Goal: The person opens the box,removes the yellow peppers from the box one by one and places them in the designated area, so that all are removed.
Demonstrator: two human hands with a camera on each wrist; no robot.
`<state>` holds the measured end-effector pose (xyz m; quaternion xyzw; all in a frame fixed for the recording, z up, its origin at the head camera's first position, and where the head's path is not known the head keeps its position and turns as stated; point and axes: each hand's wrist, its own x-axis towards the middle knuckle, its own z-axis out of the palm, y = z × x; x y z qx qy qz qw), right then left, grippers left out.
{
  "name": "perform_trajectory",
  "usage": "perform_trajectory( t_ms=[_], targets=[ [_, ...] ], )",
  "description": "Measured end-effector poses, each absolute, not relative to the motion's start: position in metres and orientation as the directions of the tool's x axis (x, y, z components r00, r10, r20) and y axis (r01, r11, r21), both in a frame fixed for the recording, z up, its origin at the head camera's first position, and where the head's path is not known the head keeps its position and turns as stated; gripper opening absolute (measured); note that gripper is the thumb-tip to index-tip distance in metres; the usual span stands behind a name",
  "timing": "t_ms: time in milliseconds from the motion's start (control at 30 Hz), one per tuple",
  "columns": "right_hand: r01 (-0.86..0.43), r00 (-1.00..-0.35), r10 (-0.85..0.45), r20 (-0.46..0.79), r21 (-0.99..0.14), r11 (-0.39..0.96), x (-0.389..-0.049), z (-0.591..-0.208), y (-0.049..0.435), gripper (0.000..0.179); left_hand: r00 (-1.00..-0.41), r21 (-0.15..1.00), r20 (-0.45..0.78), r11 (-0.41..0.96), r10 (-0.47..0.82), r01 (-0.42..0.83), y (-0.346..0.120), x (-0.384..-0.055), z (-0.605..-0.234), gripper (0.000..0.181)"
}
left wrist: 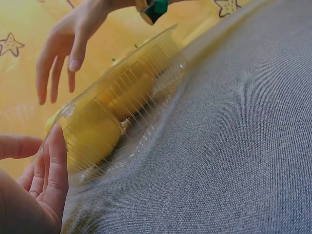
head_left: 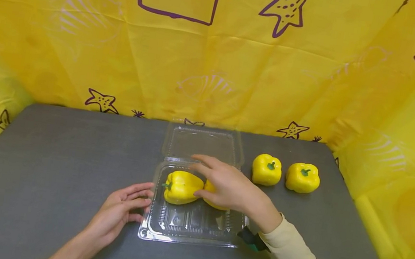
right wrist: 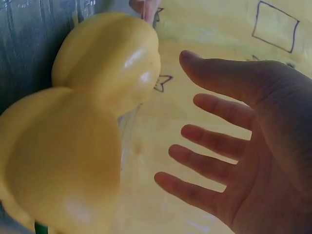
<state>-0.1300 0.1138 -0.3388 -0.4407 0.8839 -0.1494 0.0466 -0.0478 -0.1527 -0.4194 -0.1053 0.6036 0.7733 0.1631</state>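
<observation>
A clear plastic clamshell container (head_left: 191, 234) lies on the table with its lid (head_left: 205, 147) folded back behind it. Inside, toward the back, sit two yellow bell peppers side by side; the left one (head_left: 182, 187) has its green stem pointing left. The right pepper (head_left: 212, 188) is partly hidden by my right hand (head_left: 225, 183), which is over it with fingers spread and nothing in them. The right wrist view shows a gap between that hand (right wrist: 234, 136) and the peppers (right wrist: 63, 151). Fairly straight fingers of my left hand (head_left: 121, 206) touch the container's left rim.
Two more yellow bell peppers stand on the table right of the lid, a nearer-in one (head_left: 266, 169) and an outer one (head_left: 302, 178). Yellow patterned cloth (head_left: 153, 59) hangs behind and at both sides of the grey table (head_left: 67, 149).
</observation>
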Motion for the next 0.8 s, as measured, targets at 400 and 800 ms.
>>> perform_trajectory(
  t_ms=[400,800],
  targets=[
    [-0.783,-0.577,-0.816,-0.034,-0.261,0.564,-0.128,-0.349,0.092,0.062,-0.924,0.898,-0.36,-0.223,0.126,-0.38,-0.152,-0.048,-0.42,0.054],
    [-0.782,-0.58,-0.812,-0.067,-0.236,0.577,-0.128,-0.359,0.08,0.067,-0.925,0.898,-0.356,-0.224,0.134,-0.379,-0.153,-0.048,-0.419,0.054]
  ],
)
